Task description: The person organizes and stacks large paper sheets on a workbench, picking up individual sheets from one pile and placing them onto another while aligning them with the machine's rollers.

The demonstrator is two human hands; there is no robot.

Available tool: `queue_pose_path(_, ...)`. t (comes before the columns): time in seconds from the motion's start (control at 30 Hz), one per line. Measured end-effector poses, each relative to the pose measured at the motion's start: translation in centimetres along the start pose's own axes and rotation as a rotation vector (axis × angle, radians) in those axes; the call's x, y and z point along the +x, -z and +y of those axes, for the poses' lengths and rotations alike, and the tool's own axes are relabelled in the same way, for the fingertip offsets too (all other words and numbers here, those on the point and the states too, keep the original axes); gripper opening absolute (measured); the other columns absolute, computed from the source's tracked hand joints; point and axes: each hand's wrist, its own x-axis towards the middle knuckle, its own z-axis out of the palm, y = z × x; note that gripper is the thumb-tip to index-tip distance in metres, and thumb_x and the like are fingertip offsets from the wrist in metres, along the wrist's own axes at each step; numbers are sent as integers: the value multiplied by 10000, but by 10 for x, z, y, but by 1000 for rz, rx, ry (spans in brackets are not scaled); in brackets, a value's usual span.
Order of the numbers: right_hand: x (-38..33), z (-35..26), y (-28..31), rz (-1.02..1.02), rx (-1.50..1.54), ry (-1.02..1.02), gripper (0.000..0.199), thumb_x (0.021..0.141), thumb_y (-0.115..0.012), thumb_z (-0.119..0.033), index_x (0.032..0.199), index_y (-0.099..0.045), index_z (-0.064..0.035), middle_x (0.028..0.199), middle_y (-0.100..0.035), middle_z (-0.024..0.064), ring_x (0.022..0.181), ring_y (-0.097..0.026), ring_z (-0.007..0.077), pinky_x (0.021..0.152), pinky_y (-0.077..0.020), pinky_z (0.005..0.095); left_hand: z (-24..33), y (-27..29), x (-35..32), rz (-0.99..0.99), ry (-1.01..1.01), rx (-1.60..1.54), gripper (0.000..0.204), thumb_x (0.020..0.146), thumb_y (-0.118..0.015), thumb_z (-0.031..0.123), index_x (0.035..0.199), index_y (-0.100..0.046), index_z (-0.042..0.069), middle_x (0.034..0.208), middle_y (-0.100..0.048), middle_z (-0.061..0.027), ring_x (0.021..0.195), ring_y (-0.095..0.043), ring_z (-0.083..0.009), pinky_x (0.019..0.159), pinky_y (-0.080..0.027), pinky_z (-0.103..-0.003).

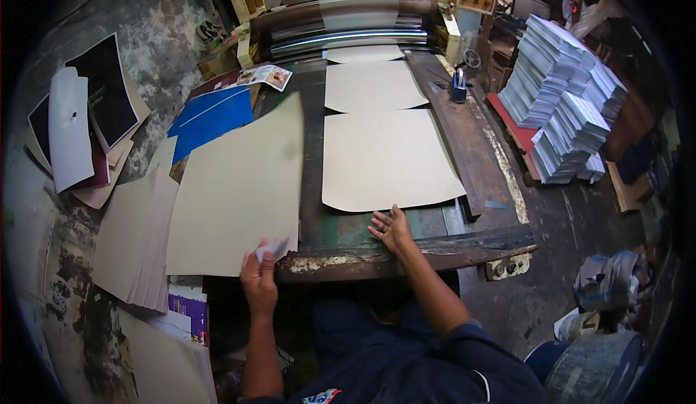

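one left hand [259, 279] pinches a stiff beige card sheet [235, 194]; right hand [391, 228] spread open.

Bare bench strip [313, 186] between cardboard sheets [388, 157]

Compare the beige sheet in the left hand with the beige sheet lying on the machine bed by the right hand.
The held sheet is lifted and tilted, pinched by the left hand; the bed sheet lies flat, with the open right hand at its near edge. Both are plain beige, similar in size.

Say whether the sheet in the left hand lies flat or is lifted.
Lifted: the left hand pinches the beige sheet at its lower corner, tilting it above the stack.
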Motion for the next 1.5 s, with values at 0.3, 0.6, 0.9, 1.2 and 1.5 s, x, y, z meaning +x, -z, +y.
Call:
queue_pose_path(0.3, -125, -35, -9, -352, -472, -16, 643, 845, -693, -354, 1296, -444, 29, 1154, -584, 191, 992, -603, 280, 812, -522, 424, 33, 0, -6, -656, -477, 364, 549, 836, -607, 611, 1088, -725, 138, 1279, -634, -90, 1407, -354, -343, 1158, -83, -599)
queue_pose_path(0.6, -170, 32, 86, -220, -280, -202, 365, 965, -565, -299, 1087, -536, 43, 865, -608, 151, 735, -601, 200, 640, -512, 343, -3, 16, 35, -547, -308, 810, 997, 744, -633, 710, 1466, -376, 72, 1548, -314, -154, 1461, -208, -358, 1172, -149, -535)
queue_pose_path(0.9, -196, 66, 91, -236, -327, -301, 461, 1022, -441, -418, 1251, -444, -17, 996, -644, 193, 785, -606, 189, 727, -539, 393, -19, 27, 28, -513, -229, 583, 699, 941, -425, 618, 1415, -478, 106, 1517, -393, -97, 1447, -270, -316, 1173, -149, -502)
queue_pose_path(1.2, -140, 36, 79, -266, -167, -173, 471, 1041, -361, -404, 1268, -424, 4, 934, -634, 201, 717, -610, 221, 754, -530, 421, -21, 19, 23, -334, -175, 401, 493, 1033, -331, 416, 1301, -591, 93, 1353, -582, -79, 1387, -389, -310, 1158, -179, -495)
queue_pose_path(1.5, -93, 41, 65, -180, -141, -50, 477, 1025, -396, -431, 1291, -402, -35, 1107, -640, 189, 854, -617, 205, 824, -518, 418, -1, 5, 16, -330, -5, 526, 426, 990, -484, 386, 1217, -638, 61, 1363, -559, -137, 1404, -343, -368, 1170, -117, -526)
